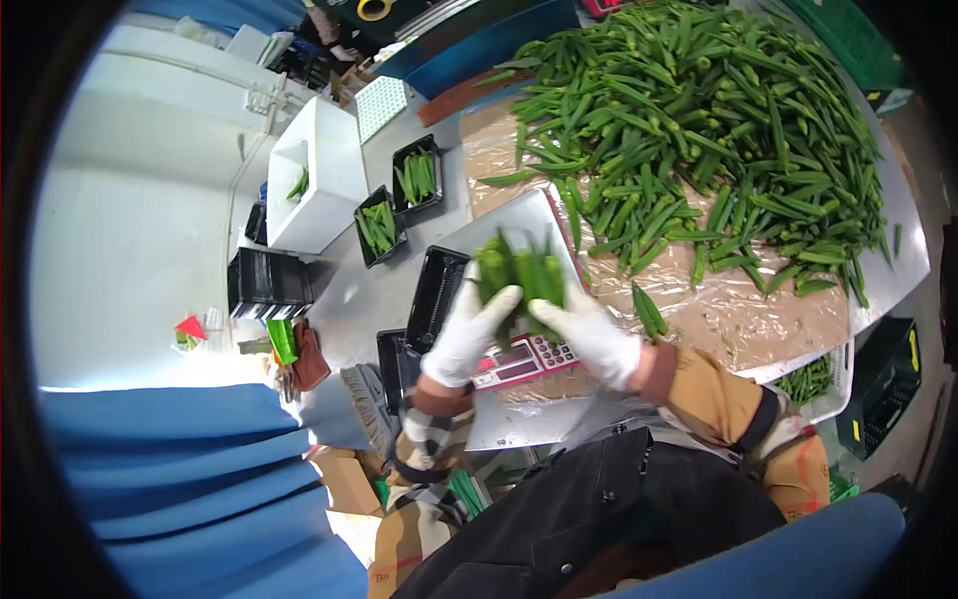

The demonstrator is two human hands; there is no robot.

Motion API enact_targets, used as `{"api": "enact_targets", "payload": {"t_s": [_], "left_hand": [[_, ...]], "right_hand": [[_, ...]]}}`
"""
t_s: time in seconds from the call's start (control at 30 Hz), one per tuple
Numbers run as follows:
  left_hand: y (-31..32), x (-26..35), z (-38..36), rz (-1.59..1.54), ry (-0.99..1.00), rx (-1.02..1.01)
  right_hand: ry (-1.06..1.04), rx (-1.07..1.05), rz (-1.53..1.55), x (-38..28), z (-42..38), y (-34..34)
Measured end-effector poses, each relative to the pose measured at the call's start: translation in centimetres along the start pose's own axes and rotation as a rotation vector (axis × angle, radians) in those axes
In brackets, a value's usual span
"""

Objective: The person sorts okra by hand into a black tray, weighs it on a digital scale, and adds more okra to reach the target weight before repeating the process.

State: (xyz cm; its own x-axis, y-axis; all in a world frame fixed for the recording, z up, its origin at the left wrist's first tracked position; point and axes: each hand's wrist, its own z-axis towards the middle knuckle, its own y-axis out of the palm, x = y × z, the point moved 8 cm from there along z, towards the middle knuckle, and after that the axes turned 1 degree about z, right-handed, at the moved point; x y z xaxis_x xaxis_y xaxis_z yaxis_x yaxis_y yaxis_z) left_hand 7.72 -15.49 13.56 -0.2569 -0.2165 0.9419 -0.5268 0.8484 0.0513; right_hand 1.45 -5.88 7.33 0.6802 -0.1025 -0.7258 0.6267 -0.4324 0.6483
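Both of my hands wear white gloves and hold a bunch of okra point(514, 272) between them, upright and a little blurred. My left hand point(467, 329) grips the bunch from the left side, and my right hand point(594, 334) closes on it from the right. Beneath the okra is a kitchen scale point(524, 361) with a red-edged keypad panel; the bunch hides much of its plate. Just left of my left hand lies a black plastic tray point(436, 298). A large heap of loose okra point(699, 130) covers the table's upper right.
Two black trays filled with okra point(416, 180) point(378, 228) stand left of the scale, near a white foam box point(319, 185). Stacked black trays point(267, 284) sit farther left. A dark crate point(878, 384) and a white basket of okra point(806, 382) are at the lower right.
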Motion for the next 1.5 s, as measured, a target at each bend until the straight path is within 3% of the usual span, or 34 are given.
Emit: {"api": "enact_targets", "payload": {"t_s": [0.1, 0.2, 0.33, 0.37, 0.47, 0.6, 0.63, 0.73, 0.8, 0.83, 0.87, 0.9, 0.97, 1.03, 1.1, 1.13, 1.17, 1.23, 1.27, 1.3, 1.37, 1.43, 1.5], "left_hand": [[-5.9, 2.7, -1.8, 0.059, 0.054, 0.107], [-12.1, 0.2, -1.9, 0.145, -0.004, 0.100], [-15.9, -3.7, -2.1, 0.209, -0.014, 0.110], [-16.7, -4.4, -2.8, 0.141, -0.144, 0.199], [-16.2, -1.8, -4.1, 0.159, -0.099, 0.323], [-20.3, -3.0, -4.7, 0.242, -0.074, 0.434], [-19.7, -2.5, -5.2, 0.094, -0.015, 0.441], [-20.7, -2.6, -5.8, 0.076, 0.035, 0.499], [-23.1, -2.9, -10.0, 0.047, 0.024, 0.646], [-23.9, -3.3, -9.4, 0.001, 0.021, 0.693], [-26.9, -6.6, -8.2, -0.213, 0.138, 0.325], [-23.5, -4.8, -9.3, -0.095, 0.067, 0.753], [-24.2, -5.7, -10.9, -0.034, 0.080, 0.622], [-25.2, -8.1, -12.6, 0.035, -0.008, 0.784], [-25.5, -8.6, -13.0, 0.001, -0.042, 0.786], [-25.5, -9.0, -13.4, 0.007, -0.063, 0.800], [-25.5, -9.6, -13.8, 0.013, -0.085, 0.811], [-24.8, -11.0, -14.6, -0.022, -0.122, 0.857], [-24.3, -11.6, -14.5, -0.032, -0.149, 0.851], [-24.0, -12.0, -14.4, -0.041, -0.178, 0.841], [-23.1, -13.0, -13.8, -0.064, -0.201, 0.806], [-22.4, -14.2, -13.0, -0.087, -0.241, 0.830], [-21.4, -14.1, -12.2, -0.015, -0.290, 0.808]], "right_hand": [[-0.019, -0.237, -0.025, 0.2, 3.1, 7.1], [0.180, -0.339, -0.287, 4.3, 5.0, 9.0], [0.210, -0.387, -0.886, 1.7, 3.8, 6.8], [0.130, -0.449, -1.007, 0.5, 4.4, 6.9], [0.091, -0.509, -1.455, -4.3, 7.2, 7.8], [-0.054, -0.581, -1.539, -10.1, 7.5, 9.0], [-0.074, -0.596, -1.528, -11.2, 7.3, 9.3], [-0.102, -0.613, -1.493, -13.6, 6.6, 9.2], [-0.110, -0.617, -1.454, -14.8, 6.5, 8.4], [-0.111, -0.582, -1.448, -15.9, 6.3, 7.8], [-0.107, -0.531, -1.400, -17.3, 6.5, 6.4], [-0.129, -0.477, -1.310, -18.8, 6.6, 5.0], [-0.132, -0.395, -1.149, -20.4, 5.8, 2.3], [-0.090, -0.222, -1.059, -21.2, 4.6, -3.3], [-0.018, -0.013, -1.059, -20.5, 3.7, -10.3], [0.020, 0.069, -1.135, -19.0, 2.5, -13.9], [-0.264, -0.036, -1.524, -16.8, 1.6, -16.7], [0.086, 0.182, -1.754, -11.2, -2.5, -23.2], [0.278, 0.170, -1.766, -8.8, -4.4, -24.7], [0.195, 0.190, -1.735, -6.4, -5.9, -26.1], [0.435, 0.262, -1.679, -1.8, -8.5, -28.6], [0.349, 0.511, -1.494, -0.9, -10.1, -29.7], [0.193, 0.601, -1.487, -0.4, -11.1, -30.3]]}}
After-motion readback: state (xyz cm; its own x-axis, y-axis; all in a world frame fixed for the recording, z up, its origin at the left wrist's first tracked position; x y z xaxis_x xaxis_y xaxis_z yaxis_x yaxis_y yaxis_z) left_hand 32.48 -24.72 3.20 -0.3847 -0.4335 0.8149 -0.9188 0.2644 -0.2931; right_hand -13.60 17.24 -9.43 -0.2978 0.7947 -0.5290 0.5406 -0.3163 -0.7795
